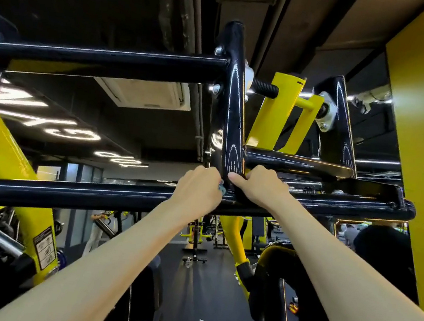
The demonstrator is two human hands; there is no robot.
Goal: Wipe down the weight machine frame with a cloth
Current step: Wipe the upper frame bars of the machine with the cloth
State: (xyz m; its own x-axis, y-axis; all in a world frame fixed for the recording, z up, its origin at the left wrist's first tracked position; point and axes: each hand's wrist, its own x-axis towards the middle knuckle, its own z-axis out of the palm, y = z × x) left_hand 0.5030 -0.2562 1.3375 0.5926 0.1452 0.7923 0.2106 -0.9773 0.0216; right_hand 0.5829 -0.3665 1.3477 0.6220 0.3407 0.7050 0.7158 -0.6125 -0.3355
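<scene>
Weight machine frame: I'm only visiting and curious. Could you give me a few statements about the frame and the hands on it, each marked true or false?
1. Both hands reach up to where the upright post meets the lower bar of the frame. True.
2. The frame's bars are red. False: they are glossy black, with yellow parts behind.
3. A bit of bluish cloth shows at the fingers of the left hand. True.
4. The right hand hangs down at the person's side. False: it is up at the foot of the post, close beside the left hand, with its fingers curled on the frame.
</scene>
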